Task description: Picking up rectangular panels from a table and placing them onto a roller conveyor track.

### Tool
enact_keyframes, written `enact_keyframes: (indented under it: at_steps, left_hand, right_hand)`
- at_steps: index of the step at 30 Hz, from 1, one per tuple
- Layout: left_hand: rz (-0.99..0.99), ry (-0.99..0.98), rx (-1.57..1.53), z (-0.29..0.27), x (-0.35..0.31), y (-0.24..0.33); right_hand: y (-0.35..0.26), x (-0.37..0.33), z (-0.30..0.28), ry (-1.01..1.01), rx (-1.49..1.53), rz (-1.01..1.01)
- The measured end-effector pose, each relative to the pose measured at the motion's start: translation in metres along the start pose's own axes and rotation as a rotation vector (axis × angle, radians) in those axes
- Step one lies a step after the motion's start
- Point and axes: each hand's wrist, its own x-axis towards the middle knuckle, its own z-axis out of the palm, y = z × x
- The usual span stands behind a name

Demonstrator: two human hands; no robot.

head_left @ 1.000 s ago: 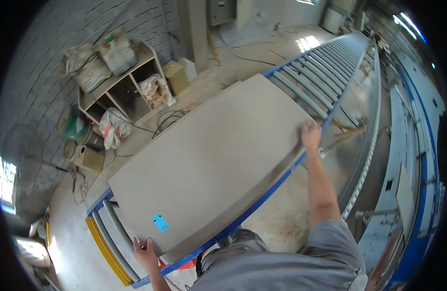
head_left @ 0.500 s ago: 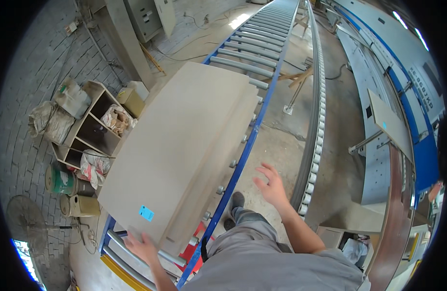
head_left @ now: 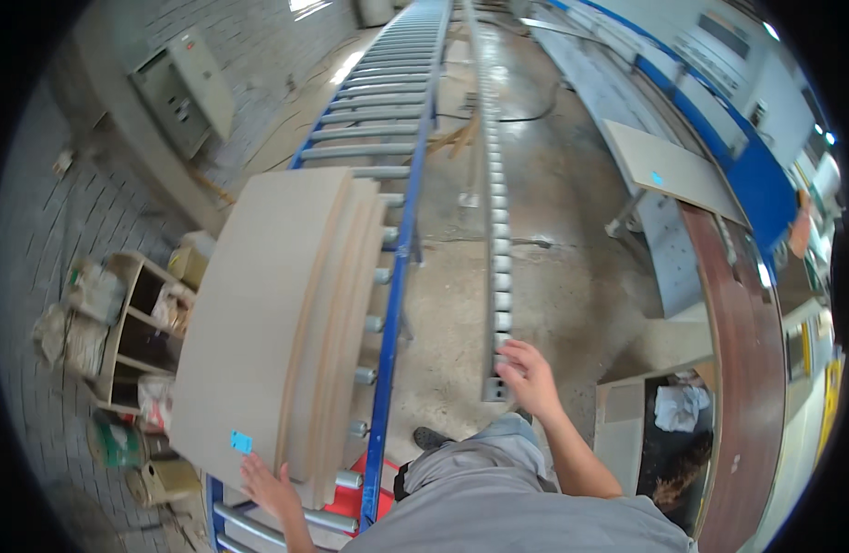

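A stack of grey-beige boards (head_left: 259, 276) lies on the blue-framed roller conveyor (head_left: 388, 359) to my left. The top board carries a small blue label (head_left: 241, 441) near its close end. At that end is my left hand (head_left: 270, 490), fingers spread, over the board's near edge just below the label; whether it touches the board I cannot make out. My right hand (head_left: 528, 380) appears above the near end of a narrow rail of small rollers (head_left: 501, 276). Its fingers are loosely bent and apart, with nothing in them.
On the right, a panel with a blue label (head_left: 669, 170) rests beside the blue and white machine (head_left: 701, 101). A brown-topped bench (head_left: 742, 387) stands nearer. Leftward, a cubby shelf (head_left: 120, 323) holds bags. A red object (head_left: 355, 498) sits under the conveyor.
My view has swung right, so the stack and conveyor appear further left and more upright. My left hand stays by the stack's near end; my right hand now shows over the narrow rail's end.
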Motion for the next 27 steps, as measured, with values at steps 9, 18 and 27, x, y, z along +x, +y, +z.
enact_keyframes:
  at_steps: [9, 18, 27]
  left_hand:
    - [-0.036, -0.209, -0.13, -0.07, -0.003, 0.046]
    - [0.515, -0.017, -1.03, -0.128, -0.106, 0.371]
    - [0.843, -0.602, -1.047, -0.111, -0.226, 0.569]
  right_hand:
    - [0.058, -0.042, -0.13, 0.052, 0.007, 0.068]
    - [0.172, -0.124, -0.331, 0.389, 0.204, 0.423]
    - [0.236, -0.173, -0.45, 0.734, 0.36, 0.497]
